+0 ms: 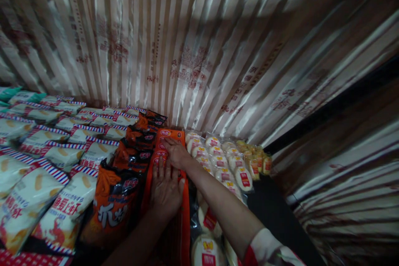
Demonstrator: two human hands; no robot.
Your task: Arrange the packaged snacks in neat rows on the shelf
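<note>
A row of flat orange-red snack packets runs away from me, overlapping, with round red logos along the top edges. My left hand lies palm down on these packets, fingers stretched forward and slightly apart. Farther along the same row, my right hand reaches in from the right and rests on the packets with its fingers extended. Neither hand is closed around anything. Just left of the row stand black and orange snack bags. Round white cakes in clear wrappers lie to the right, partly under my right forearm.
White snack bags with red-and-blue striped edges fill the left side. Small yellowish packets sit at the far right end of the goods. A pleated, printed curtain hangs behind, and a black bar slants across the right.
</note>
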